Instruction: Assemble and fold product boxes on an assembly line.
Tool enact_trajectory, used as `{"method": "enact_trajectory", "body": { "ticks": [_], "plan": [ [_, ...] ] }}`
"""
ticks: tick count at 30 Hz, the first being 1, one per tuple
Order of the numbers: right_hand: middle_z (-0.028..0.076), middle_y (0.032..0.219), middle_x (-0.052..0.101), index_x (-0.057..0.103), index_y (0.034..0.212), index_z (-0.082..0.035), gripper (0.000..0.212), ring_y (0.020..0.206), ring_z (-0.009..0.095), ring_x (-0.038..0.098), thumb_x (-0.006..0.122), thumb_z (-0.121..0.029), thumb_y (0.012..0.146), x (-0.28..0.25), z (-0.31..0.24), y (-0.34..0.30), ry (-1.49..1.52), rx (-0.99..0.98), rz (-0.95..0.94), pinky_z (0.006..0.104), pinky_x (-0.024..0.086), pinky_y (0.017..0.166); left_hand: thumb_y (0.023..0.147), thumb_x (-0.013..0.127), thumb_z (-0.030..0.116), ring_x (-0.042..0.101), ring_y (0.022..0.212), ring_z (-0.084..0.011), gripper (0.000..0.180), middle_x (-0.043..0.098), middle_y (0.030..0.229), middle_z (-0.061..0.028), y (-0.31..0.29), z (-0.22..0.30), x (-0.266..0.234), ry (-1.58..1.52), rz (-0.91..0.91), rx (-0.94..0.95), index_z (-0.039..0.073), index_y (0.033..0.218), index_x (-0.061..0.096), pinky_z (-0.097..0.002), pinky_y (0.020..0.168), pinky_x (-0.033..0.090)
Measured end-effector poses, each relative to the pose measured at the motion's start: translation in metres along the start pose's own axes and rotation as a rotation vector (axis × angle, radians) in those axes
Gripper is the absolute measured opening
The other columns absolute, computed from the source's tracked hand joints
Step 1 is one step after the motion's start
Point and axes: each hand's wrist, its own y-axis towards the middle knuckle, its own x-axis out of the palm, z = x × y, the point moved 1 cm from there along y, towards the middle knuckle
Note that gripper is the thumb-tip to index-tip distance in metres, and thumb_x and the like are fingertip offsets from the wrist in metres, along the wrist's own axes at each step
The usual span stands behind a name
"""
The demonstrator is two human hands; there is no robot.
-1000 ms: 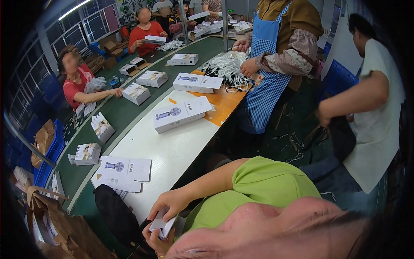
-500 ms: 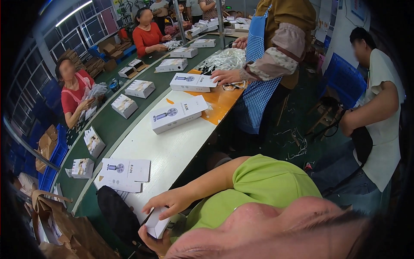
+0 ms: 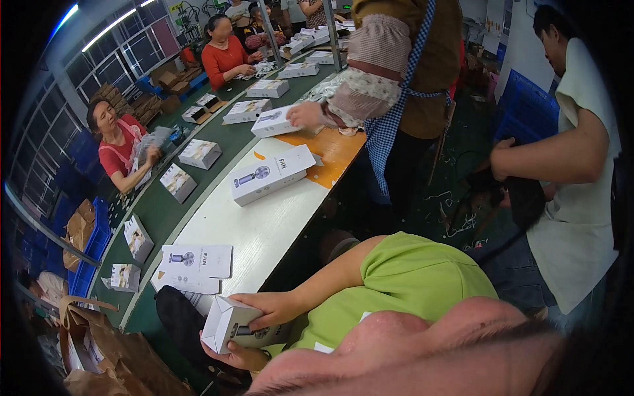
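Note:
A white fan box [image 3: 223,325] is between my two hands near the bottom of the view, tilted, with a plain white end and a printed fan on one side. My right hand [image 3: 272,309], reaching in from the green-sleeved arm, lies over its printed side with the fingers curled on it. From below, my left hand [image 3: 241,357] supports the box, thumb against its lower side. Flattened unfolded cartons [image 3: 193,267] lie on the white tabletop just beyond. Farther along the table rests a formed fan box [image 3: 271,177] with its end flap raised.
A green conveyor [image 3: 158,228] carrying several white boxes curves along the left. A co-worker in a checked apron [image 3: 389,148] touches another fan box [image 3: 272,123]. Brown paper bag [image 3: 112,343] stands lower left, beside a black rounded object [image 3: 179,322]. Another person [image 3: 574,152] sits at right.
The box in my hands has turned: its open end showed before, now a closed white end and printed side do. Conveyor boxes have shifted slightly. The aproned co-worker has leaned toward the conveyor.

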Motion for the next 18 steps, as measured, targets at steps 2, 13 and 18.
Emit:
{"method": "enact_trajectory", "body": {
  "ticks": [2, 13, 18],
  "plan": [
    [0.016, 0.128, 0.047, 0.021, 0.143, 0.0, 0.076, 0.118, 0.025, 0.047, 0.064, -0.028, 0.087, -0.008, -0.006, -0.003, -0.179, 0.004, 0.079, 0.0342, 0.038, 0.098, 0.088, 0.056, 0.054, 0.05, 0.111, -0.03, 0.079, 0.045, 0.128, -0.0202, 0.001, 0.0, 0.006, -0.038, -0.022, -0.035, 0.004, 0.14, 0.025, -0.0394, 0.09, 0.046],
    [0.01, 0.133, 0.045, 0.024, 0.145, -0.002, 0.068, 0.124, 0.016, 0.039, 0.057, -0.033, 0.093, -0.049, 0.004, -0.011, -0.151, 0.078, 0.231, 0.0308, 0.033, 0.104, 0.089, 0.064, 0.031, 0.05, 0.106, -0.0188, 0.054, 0.05, 0.121, -0.0115, -0.003, -0.042, 0.034, 0.026, -0.206, -0.006, 0.001, 0.126, 0.039, -0.0331, 0.091, 0.042],
    [0.008, 0.14, 0.041, 0.028, 0.144, -0.004, 0.07, 0.127, 0.015, 0.038, 0.067, -0.019, 0.088, -0.087, 0.013, -0.018, 0.152, 0.15, 0.276, 0.032, 0.034, 0.105, 0.087, 0.066, 0.033, 0.048, 0.111, -0.0194, 0.065, 0.047, 0.125, -0.0122, -0.011, -0.066, 0.047, 0.033, -0.301, -0.296, 0.0, 0.133, 0.033, -0.0335, 0.094, 0.04]
  ]
}}
